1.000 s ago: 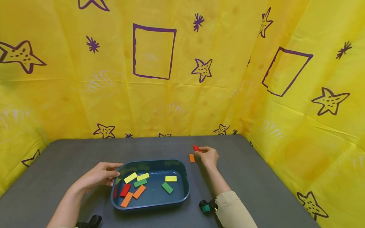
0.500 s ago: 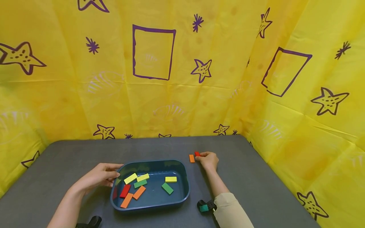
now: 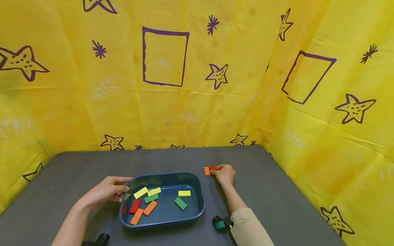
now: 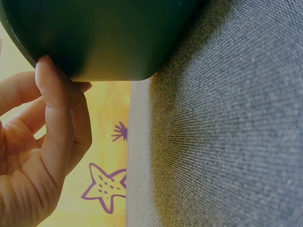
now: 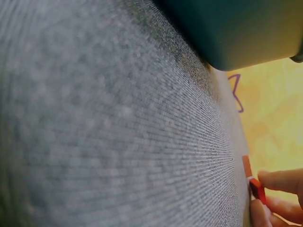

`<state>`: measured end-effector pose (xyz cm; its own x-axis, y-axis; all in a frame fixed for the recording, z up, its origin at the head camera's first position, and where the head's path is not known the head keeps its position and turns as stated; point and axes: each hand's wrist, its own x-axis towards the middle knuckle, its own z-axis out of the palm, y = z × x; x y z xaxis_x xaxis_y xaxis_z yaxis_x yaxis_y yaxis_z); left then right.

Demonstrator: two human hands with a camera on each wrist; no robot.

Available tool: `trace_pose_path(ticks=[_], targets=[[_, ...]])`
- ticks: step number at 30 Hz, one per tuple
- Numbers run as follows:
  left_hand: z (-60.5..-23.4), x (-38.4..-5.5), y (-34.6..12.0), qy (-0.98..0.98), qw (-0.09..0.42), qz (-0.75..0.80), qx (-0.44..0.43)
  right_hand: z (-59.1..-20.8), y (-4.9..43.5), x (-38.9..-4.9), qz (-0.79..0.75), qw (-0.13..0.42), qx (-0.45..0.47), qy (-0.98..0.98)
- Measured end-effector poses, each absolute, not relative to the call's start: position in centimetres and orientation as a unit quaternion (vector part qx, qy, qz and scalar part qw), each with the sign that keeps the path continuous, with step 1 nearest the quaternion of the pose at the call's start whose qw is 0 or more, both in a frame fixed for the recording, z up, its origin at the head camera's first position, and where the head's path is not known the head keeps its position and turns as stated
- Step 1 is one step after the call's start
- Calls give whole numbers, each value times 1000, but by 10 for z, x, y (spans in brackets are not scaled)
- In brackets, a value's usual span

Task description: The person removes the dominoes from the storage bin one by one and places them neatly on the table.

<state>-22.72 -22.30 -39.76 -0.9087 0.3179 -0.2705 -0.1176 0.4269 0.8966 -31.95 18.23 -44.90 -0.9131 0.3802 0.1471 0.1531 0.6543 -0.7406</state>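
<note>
My left hand (image 3: 104, 190) holds the left rim of a dark blue plastic bin (image 3: 167, 207), fingers at its back left corner. In the left wrist view its fingertips lie right at the bin's edge. On the table beyond the bin's right side, my right hand (image 3: 224, 175) pinches a red block (image 3: 212, 167) between thumb and fingers. This block is low over the table, just right of an orange block (image 3: 207, 171) lying there. The right wrist view shows the red block (image 5: 257, 190) between the fingertips, partly covered by them.
Inside the bin lie several flat blocks: yellow (image 3: 184, 193), green (image 3: 180, 203), red (image 3: 135, 206) and orange (image 3: 150, 207). The dark grey tabletop (image 3: 166, 159) runs back to a yellow curtain (image 3: 166, 112) with purple drawings, which also encloses the sides.
My right hand has brought the red block down and nearer, from behind the orange block to its right side. My left hand stays on the bin, which has not moved.
</note>
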Motion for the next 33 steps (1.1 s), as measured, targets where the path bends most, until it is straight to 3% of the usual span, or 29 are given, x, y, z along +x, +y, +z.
trace_pose_path(ticks=[33], targets=[[-398, -227, -223, 818, 206, 533, 64, -429, 180, -306, 441, 155, -157, -870]])
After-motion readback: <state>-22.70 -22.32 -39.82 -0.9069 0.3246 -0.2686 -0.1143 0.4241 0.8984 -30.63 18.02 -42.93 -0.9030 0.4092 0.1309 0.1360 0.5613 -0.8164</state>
